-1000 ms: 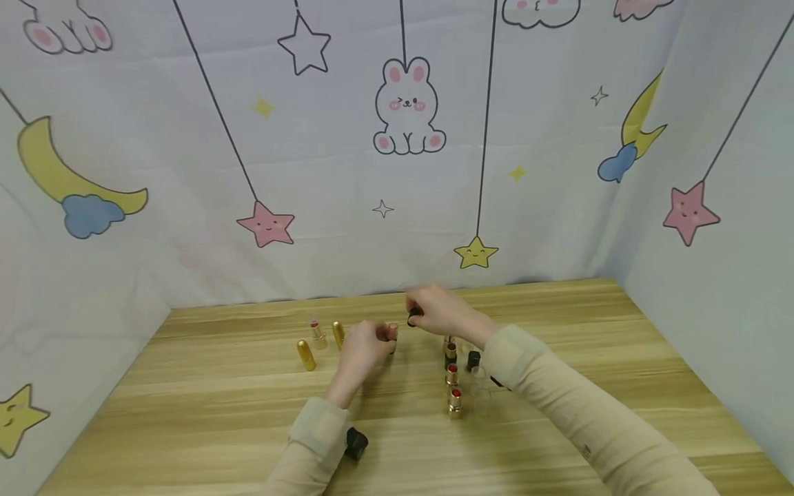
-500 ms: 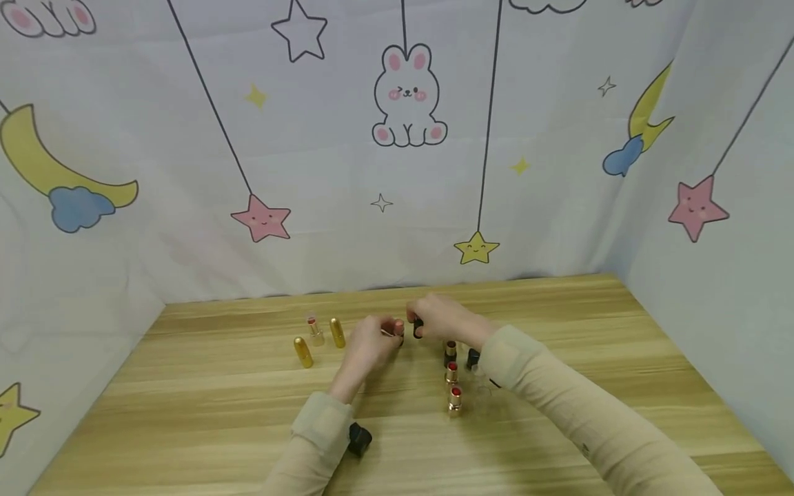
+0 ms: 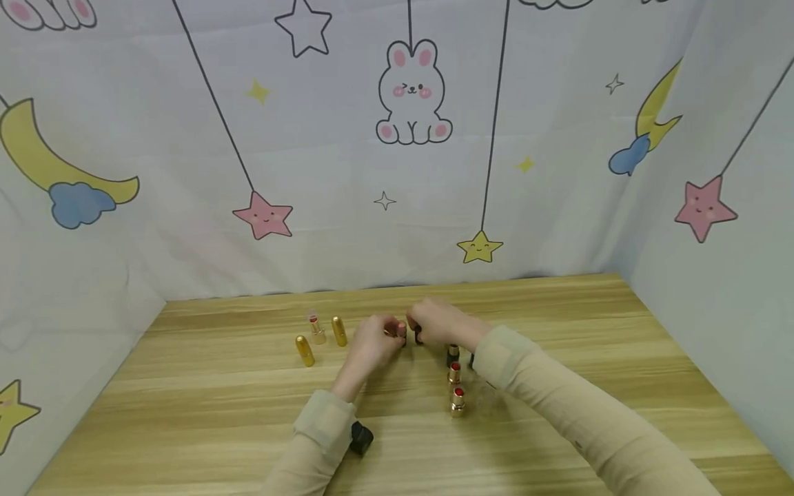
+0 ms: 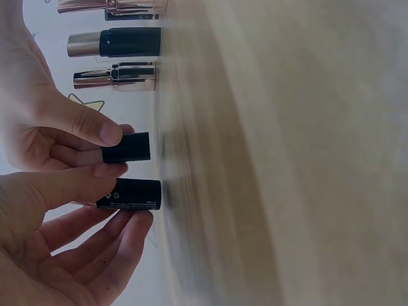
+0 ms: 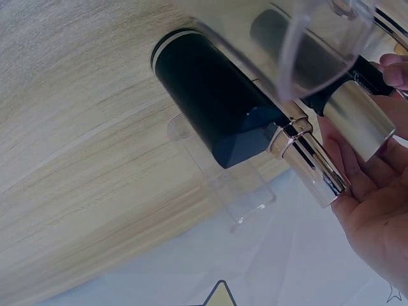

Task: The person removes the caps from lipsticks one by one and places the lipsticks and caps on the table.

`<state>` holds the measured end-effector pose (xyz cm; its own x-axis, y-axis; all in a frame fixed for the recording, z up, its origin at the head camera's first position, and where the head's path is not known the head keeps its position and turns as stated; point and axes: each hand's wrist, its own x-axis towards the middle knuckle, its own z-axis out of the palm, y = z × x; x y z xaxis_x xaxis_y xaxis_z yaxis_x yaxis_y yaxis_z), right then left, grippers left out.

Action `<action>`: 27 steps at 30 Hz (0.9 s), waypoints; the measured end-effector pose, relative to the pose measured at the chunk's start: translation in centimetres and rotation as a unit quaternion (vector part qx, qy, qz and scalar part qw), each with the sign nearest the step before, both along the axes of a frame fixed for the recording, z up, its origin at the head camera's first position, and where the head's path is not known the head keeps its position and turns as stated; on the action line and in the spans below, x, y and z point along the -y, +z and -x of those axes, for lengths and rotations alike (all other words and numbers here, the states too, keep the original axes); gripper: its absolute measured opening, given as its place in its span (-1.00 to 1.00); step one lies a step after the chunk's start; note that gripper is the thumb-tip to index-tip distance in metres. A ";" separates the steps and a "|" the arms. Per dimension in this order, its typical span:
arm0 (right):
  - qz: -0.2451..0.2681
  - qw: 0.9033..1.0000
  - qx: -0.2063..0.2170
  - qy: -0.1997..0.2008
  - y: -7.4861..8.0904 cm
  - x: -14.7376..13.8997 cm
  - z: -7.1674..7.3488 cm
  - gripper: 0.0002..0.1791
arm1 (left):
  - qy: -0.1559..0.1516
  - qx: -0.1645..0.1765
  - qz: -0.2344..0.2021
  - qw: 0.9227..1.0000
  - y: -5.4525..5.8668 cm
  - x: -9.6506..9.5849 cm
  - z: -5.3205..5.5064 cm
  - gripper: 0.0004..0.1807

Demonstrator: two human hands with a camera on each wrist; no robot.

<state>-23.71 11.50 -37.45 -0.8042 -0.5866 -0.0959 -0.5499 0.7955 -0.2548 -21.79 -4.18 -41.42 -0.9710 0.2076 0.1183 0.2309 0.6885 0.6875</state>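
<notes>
My left hand [image 3: 372,344] grips the black base of a lipstick [image 4: 131,194] between thumb and fingers. Its pink bullet tip [image 3: 402,328] points up in the head view. Just to the right, my right hand [image 3: 439,322] pinches a small black lipstick cap [image 4: 127,148] between thumb and fingers. Cap and base are side by side, a narrow gap between them, low over the table; whether the cap touches the wood I cannot tell. Uncapped lipsticks stand in a row by my right forearm, among them a red one in a gold tube [image 3: 457,401] and a dark one [image 3: 453,355].
Clear caps [image 3: 486,398] and a larger black cap [image 5: 213,95] stand near that row. Two gold bullet-shaped tubes [image 3: 304,350] and a clear-capped red lipstick [image 3: 316,329] stand at left. A black object [image 3: 360,439] lies beside my left sleeve. A printed curtain [image 3: 347,151] backs the table.
My right hand has lowered the black cap toward the table, beside the lipstick. My left hand has shifted slightly right with the lipstick. The head view has tilted a little.
</notes>
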 end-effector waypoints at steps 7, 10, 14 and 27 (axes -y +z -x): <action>-0.013 1.000 -0.026 0.010 -0.3 0.2 0.0 -0.89 | -0.002 -0.004 0.005 1.000 -0.1 0.1 0.0 -0.96; -0.017 0.999 -0.026 0.008 -0.4 0.3 0.0 -0.89 | 0.001 -0.001 0.004 1.000 -0.1 0.1 0.0 -0.95; -0.017 1.000 -0.018 0.003 -0.4 0.4 0.0 -0.89 | 0.002 0.001 -0.001 1.000 -0.2 0.1 0.0 -0.92; -0.020 1.000 -0.013 0.003 -0.8 0.4 0.1 -0.88 | 0.003 0.008 -0.008 1.000 -0.4 0.2 0.0 -0.90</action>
